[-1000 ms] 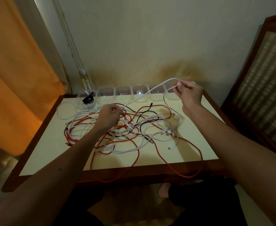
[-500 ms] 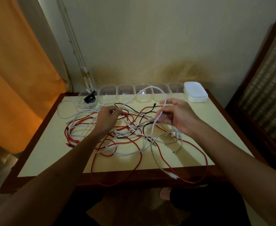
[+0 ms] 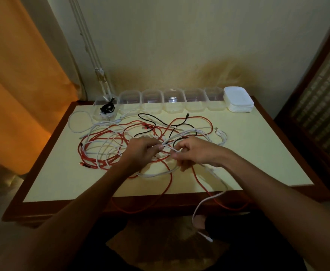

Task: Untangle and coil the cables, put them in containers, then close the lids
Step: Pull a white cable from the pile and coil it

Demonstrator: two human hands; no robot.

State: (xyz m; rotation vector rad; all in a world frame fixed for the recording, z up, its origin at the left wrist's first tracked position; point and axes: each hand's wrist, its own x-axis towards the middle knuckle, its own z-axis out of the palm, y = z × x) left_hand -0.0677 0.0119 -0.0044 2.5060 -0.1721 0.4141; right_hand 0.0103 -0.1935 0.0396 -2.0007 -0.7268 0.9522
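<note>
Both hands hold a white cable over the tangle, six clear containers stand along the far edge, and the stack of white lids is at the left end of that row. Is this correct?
Not quite. The head view shows the stack of white lids at the right end of the row of clear containers, not the left. The rest holds: the left hand and right hand both hold a white cable over the tangle.

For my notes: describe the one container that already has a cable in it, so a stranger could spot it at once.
Look at the table's far edge, where a row of clear containers runs along the wall, ending on the right at a stack of white lids. Go to the row's left end. That leftmost container alone holds a coiled black cable; the others look empty.
</note>
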